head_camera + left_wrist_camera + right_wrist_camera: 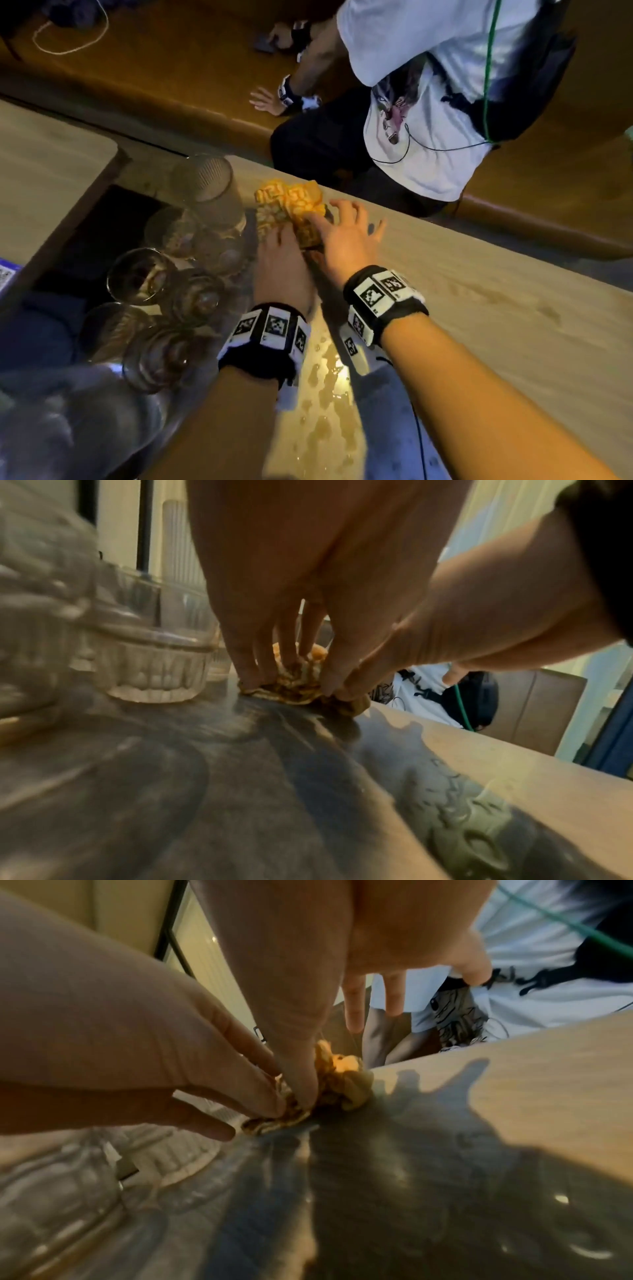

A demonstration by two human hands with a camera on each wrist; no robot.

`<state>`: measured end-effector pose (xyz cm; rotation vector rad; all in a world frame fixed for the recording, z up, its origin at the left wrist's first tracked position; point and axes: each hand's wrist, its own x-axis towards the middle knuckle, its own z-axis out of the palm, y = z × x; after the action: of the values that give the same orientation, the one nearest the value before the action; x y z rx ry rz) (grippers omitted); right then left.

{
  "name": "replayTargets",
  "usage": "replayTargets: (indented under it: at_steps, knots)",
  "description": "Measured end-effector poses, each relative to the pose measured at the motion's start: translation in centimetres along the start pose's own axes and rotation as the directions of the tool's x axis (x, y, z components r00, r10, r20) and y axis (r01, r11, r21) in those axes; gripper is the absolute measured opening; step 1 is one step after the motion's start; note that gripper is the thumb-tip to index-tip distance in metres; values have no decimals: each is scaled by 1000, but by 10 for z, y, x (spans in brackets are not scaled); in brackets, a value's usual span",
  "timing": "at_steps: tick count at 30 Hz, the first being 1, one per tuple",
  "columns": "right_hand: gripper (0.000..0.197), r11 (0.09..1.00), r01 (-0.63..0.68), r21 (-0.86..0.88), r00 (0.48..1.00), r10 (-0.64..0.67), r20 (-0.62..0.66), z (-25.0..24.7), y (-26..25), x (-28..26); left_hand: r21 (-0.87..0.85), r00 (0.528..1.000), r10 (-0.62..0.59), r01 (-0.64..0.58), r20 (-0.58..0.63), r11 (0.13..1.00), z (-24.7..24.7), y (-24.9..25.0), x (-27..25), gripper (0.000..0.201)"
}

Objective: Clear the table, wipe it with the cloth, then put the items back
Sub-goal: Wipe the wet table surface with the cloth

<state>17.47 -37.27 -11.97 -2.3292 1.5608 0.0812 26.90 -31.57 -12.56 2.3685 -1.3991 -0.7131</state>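
Note:
A yellow patterned cloth (287, 202) lies bunched on the pale wooden table (479, 274), close to its far edge. My left hand (279, 257) presses its near side with fairly straight fingers (246, 656), thumb held apart. My right hand (346, 236) comes in from the right and pinches the cloth (294, 688) between thumb and forefinger, its other fingers (394, 993) spread straight above the table. In the right wrist view the cloth (346, 1088) bulges just past both hands. A puddle of spilled liquid (329, 387) glistens between my forearms.
Several empty glasses stand just left of my left hand, among them a tall ribbed one (205, 185) and a squat one (154, 656). Another person in a white T-shirt (428, 102) sits on the brown bench beyond the far edge. A second table (44, 164) stands at left.

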Motion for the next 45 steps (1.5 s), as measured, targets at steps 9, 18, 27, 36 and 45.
replayTargets:
  at_steps: [9, 18, 27, 36, 45]
  knots:
    - [18, 887, 127, 445, 965, -8, -260, -34, -2, -19, -9, 960, 163, -169, -230, 986, -19, 16, -18, 51]
    - [17, 855, 281, 437, 768, 72, -636, -127, -12, -172, -425, 897, 422, -435, -130, 794, -77, 64, -121, 51]
    - [22, 918, 22, 396, 656, 286, -698, -169, 0, -392, -602, 547, 778, -521, 309, 606, -106, 78, -267, 16]
    - [34, 888, -276, 367, 668, 452, -591, -163, 43, -563, -714, 54, 764, -318, 644, 624, -67, 79, -395, 25]
    - [26, 737, -375, 562, 852, 513, -105, -112, 150, -695, -578, 71, 804, -658, 591, 483, 31, 153, -471, 18]
